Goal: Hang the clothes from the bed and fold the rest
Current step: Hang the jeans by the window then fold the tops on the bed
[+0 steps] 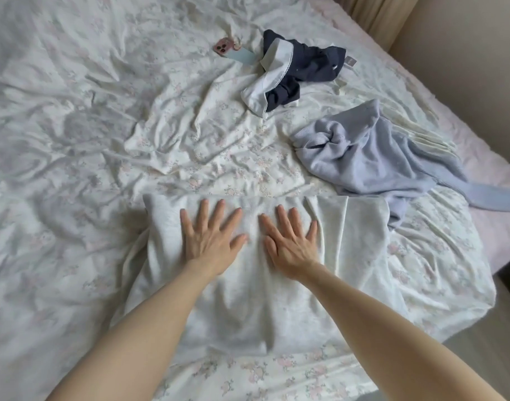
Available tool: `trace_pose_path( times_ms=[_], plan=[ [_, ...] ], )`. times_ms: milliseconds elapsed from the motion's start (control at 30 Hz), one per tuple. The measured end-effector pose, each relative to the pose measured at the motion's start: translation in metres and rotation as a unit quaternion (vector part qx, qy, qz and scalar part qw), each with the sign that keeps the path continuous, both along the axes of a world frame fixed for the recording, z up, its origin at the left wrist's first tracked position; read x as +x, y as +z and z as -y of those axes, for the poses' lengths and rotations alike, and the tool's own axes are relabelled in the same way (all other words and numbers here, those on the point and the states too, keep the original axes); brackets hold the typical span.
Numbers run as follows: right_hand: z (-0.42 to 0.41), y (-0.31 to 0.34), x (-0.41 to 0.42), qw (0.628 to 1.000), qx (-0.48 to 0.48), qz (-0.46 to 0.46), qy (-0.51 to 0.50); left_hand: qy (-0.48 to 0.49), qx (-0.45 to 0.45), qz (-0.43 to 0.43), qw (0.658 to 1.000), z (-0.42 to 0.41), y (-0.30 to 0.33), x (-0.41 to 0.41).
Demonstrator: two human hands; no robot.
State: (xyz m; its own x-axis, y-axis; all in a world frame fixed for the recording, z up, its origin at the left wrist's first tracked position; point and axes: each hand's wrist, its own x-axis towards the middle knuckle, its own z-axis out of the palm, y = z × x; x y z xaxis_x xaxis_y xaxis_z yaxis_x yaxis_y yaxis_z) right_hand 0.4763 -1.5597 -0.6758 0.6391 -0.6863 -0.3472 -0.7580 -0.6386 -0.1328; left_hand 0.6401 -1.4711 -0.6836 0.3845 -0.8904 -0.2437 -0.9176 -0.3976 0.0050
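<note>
Hands flat: your left hand (212, 237) and right hand (291, 244) press, fingers spread, on the white garment (248, 299) at lower centre of the frame, on the floral bedsheet (74, 140). Pale blue sweater (369, 157) lies centre right, navy garment (303, 65) above it.

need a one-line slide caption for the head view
Both hands, left and right, press flat on a white garment on the bed.

Pink phone (222, 47) on rumpled floral bedding, pale card (242, 57) just beside it; beige curtain (384, 15) far right.
</note>
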Motion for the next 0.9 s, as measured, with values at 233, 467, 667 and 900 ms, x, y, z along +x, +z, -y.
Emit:
trace_pose_path(
  times_ms=[233,467,667,900],
  plan=[
    [0.065,-0.026,-0.055,0.994,0.006,-0.089,-0.07,0.168,0.051,-0.038,0.984,-0.019,-0.038,0.068],
    [0.077,-0.019,-0.131,0.966,0.053,-0.073,-0.243,0.266,0.067,-0.062,0.96,-0.008,-0.02,0.049],
    [0.043,-0.003,-0.139,0.934,0.035,0.064,-0.349,0.166,-0.01,-0.1,0.981,0.026,0.003,-0.019],
    [0.12,0.016,-0.114,0.926,-0.111,0.104,-0.345,0.018,0.01,-0.119,0.993,0.104,0.002,-0.034]
  ],
)
